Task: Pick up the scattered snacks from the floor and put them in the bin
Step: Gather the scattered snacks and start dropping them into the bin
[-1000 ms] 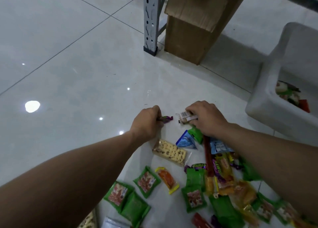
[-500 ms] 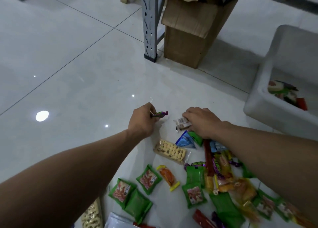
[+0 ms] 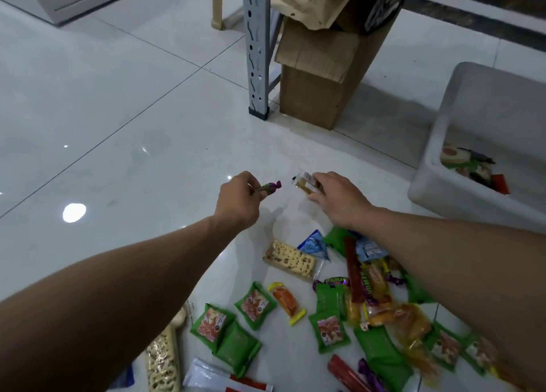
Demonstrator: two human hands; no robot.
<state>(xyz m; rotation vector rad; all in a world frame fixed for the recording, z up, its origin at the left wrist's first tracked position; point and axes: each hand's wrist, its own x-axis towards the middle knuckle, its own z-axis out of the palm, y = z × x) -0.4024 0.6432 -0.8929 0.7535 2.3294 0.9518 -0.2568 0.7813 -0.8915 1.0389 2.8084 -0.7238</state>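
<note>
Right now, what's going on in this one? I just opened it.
A person is gathering snacks off a tiled floor. The left grip pinches a purple-and-green twist-wrapped candy, and the right grip holds a small clear-wrapped brown snack. Neither is in the white bin at the right yet; it holds a few snacks. Many more, among them green packets and a cracker bar, lie scattered beneath the arms.

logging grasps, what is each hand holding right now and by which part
The left hand pinches a purple-and-green wrapped candy by one twisted end. The right hand grips a small clear-wrapped snack by its near end.
</note>
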